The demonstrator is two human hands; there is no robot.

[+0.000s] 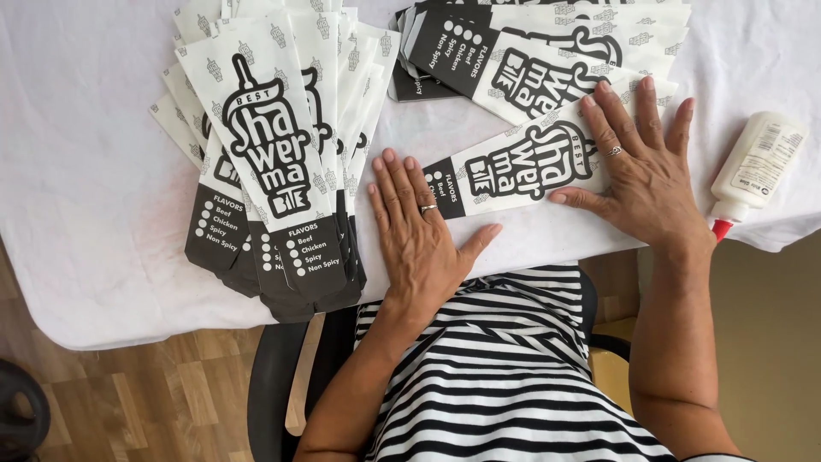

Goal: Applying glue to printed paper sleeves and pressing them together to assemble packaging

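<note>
A long white paper sleeve (522,167) with black print and a dark end lies flat on the white cloth, slanting from lower left to upper right. My left hand (419,227) rests flat with fingers spread on its dark end and on the cloth beside it. At the sleeve's other end my right hand (637,167) presses down flat, fingers apart. Each hand wears a ring. Neither hand grips anything.
A fanned pile of the same printed sleeves (274,162) lies at the left, another pile (530,51) at the top middle. A white glue bottle (757,167) with a red tip lies at the right by the edge of the cloth-covered table (77,171). Black chair, wooden floor below.
</note>
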